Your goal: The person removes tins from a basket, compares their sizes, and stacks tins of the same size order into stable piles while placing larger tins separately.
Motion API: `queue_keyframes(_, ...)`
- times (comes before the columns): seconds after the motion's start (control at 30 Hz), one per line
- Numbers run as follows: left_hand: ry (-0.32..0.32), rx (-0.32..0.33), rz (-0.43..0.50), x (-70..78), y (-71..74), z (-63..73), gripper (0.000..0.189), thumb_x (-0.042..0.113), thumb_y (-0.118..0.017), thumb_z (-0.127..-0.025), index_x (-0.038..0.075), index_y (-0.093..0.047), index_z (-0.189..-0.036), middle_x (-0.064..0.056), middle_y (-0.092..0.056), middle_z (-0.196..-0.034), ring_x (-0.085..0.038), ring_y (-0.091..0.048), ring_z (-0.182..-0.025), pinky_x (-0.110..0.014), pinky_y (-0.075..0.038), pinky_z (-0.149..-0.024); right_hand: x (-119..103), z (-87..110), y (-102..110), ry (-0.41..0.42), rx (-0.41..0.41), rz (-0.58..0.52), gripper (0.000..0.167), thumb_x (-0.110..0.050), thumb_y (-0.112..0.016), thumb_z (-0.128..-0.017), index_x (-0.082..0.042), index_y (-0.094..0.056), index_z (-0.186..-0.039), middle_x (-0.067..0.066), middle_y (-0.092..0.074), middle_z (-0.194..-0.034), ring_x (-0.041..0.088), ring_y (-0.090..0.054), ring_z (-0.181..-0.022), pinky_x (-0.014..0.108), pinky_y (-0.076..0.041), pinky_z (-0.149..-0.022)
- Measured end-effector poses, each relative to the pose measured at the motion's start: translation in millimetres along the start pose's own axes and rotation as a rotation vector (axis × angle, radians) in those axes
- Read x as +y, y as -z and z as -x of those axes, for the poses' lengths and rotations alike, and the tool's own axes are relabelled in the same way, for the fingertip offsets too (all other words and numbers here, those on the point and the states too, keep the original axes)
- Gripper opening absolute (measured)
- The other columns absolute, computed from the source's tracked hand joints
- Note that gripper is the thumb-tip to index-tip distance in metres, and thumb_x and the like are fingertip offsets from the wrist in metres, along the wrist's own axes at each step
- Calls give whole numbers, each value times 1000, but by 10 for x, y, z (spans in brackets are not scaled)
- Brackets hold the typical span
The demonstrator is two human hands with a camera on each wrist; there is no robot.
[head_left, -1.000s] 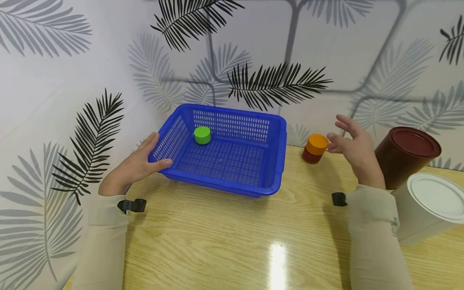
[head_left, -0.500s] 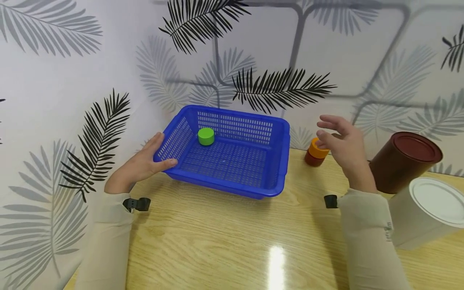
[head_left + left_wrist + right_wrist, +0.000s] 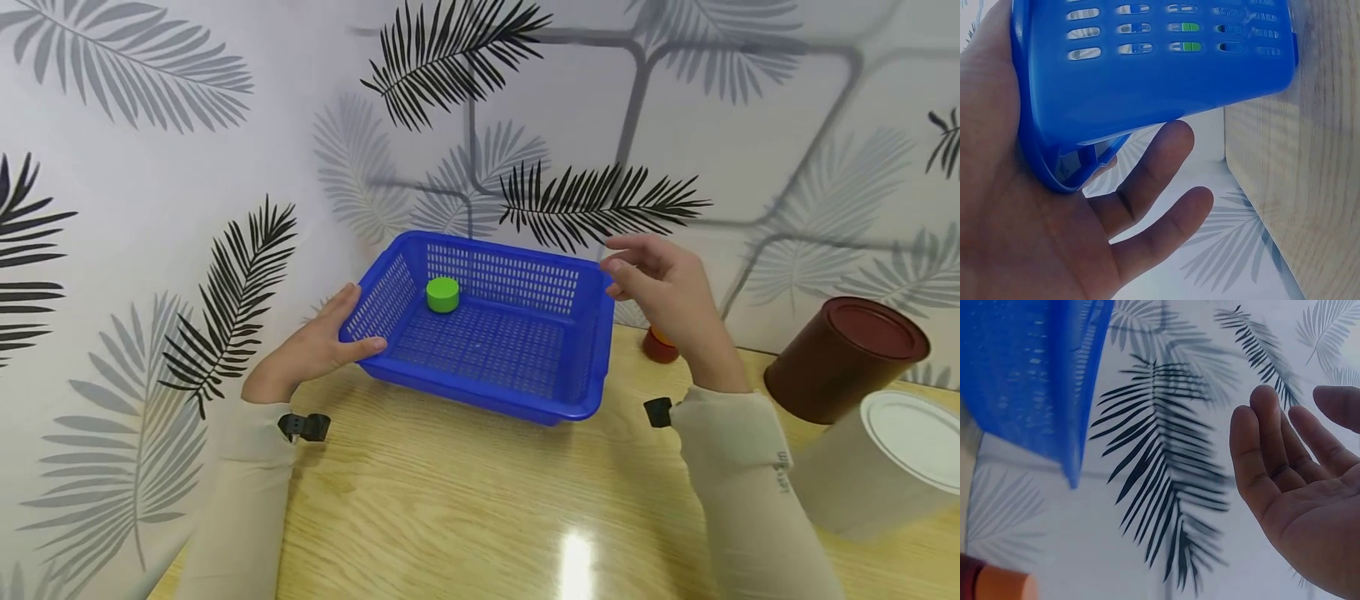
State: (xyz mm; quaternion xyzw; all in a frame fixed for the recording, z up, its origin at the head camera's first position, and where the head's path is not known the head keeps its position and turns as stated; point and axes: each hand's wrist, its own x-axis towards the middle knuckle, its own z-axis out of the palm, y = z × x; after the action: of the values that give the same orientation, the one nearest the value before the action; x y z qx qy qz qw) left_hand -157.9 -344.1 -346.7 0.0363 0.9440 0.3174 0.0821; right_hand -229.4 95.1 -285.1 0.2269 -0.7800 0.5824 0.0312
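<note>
A blue plastic basket [image 3: 480,396] with slotted walls stands on the wooden table. At its left front corner my left hand [image 3: 315,346] holds the rim, thumb over the near side and fingers along the outside. In the left wrist view, two fingers [image 3: 1166,147] stick out loosely below that corner. Inside the basket, by the back left, sits a small green cylinder [image 3: 442,296]. My right hand [image 3: 671,292] hovers beside the basket's right back corner, fingers slightly bent. Its palm [image 3: 1316,512] is bare in the right wrist view.
Behind the right wrist, a small orange cylinder [image 3: 1004,584] sits atop a dark red one [image 3: 660,346], largely hidden in the head view. A brown can [image 3: 832,367] and a white can [image 3: 862,475] stand at the right. A leaf-patterned wall [image 3: 555,125] backs the table.
My right hand has moved left, from beside the orange and red cylinders to the basket's right back corner. My left hand stays on the basket. The head view has shifted slightly.
</note>
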Motion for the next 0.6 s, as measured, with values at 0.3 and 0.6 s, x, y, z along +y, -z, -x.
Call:
queue_keyframes(0.3,-7,2,4,-6,4,-1,106,53,-66,-94,7,0,-163,-15,6,-168,-37,5,-153,-63,-8,-117,-298,-306,-355,60,-70,67,32,-17,-62,-101,-3,-65,-130,14,-71,-107,25,-70,-82,27,-57,-77)
queue_keyframes(0.6,-16,2,-2,-44,-1,-21,106,54,-65,-94,8,1,-163,-13,7,-168,-37,5,-153,-62,-8,-117,-283,-572,-710,25,-140,37,31,-20,-61,-101,-6,-66,-128,13,-71,-107,23,-68,-79,36,-58,-81)
